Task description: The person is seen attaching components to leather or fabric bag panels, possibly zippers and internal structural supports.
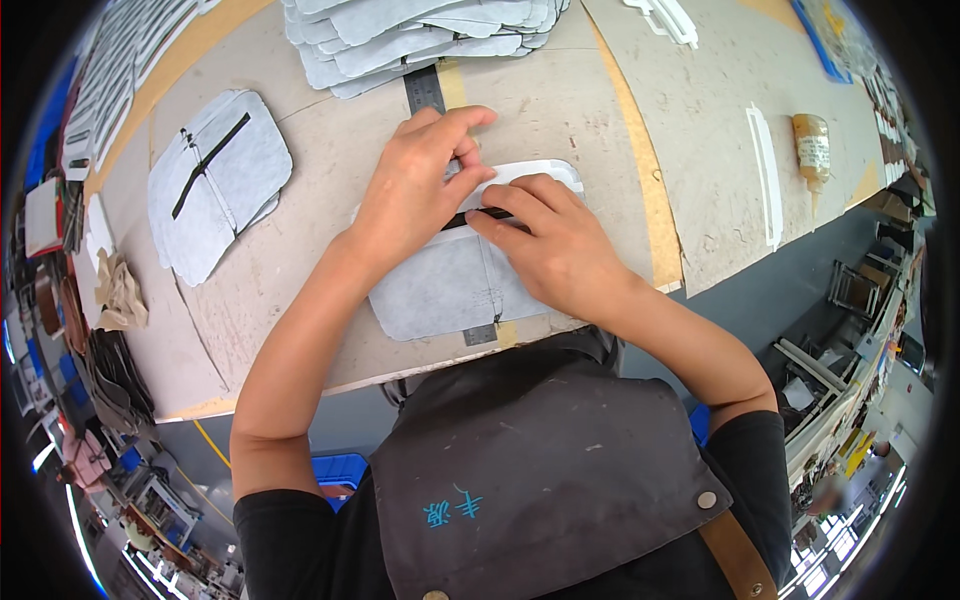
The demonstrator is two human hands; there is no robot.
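My left hand (412, 185) is over the far left part of the panel (430, 285), thumb and forefinger parted, with nothing visible between their tips. My other left fingers curl partly out of sight, so I cannot tell whether they hold anything. My right hand (565, 245) is lowered over the right half of the panel, thumb and fingertips at the black strip (457, 221) that runs across it. I cannot tell whether they pinch the strip or only press there.

The panel lies flat on the table (560, 95), just in front of me, grey, with rounded corners and a white band (568, 174) along its far edge. A dark bar (424, 92) shows beyond the panel and again at its near edge, so it passes underneath. Nearer me than the panel is my dark apron (520, 460).

Left of the panel, well apart, lies a second piece (250, 175), also grey, with a black strip slanting over it. Beyond the panel is a stack (420, 45) of similar grey pieces. Far to the panel's right are a long white strip (765, 180) and, past that, a bottle (812, 145) with its nozzle toward me. Far left of the panel is crumpled brown paper (120, 290).
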